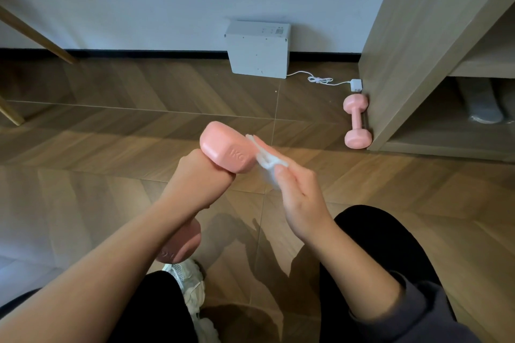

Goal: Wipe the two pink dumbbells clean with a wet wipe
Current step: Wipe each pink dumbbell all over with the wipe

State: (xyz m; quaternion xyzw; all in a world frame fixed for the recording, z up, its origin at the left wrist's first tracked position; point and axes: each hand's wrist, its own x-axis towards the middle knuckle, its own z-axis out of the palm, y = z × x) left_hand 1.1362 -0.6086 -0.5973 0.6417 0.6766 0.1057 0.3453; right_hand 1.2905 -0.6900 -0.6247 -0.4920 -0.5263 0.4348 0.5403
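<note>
My left hand (199,178) grips the handle of a pink dumbbell (227,147) and holds it upright in the air; its top head shows a "1KG" mark and its lower head peeks out under my forearm. My right hand (299,195) pinches a folded white wet wipe (267,160) and presses it against the right side of the top head. A second pink dumbbell (357,121) lies on the wooden floor at the right, against the foot of a wooden shelf unit.
A wooden shelf unit (418,50) stands at the right. A white box (257,49) leans on the wall, with a white cable and plug (356,85) beside it. Wooden furniture legs (39,39) are at the left. My knees and a white shoe (189,284) are below.
</note>
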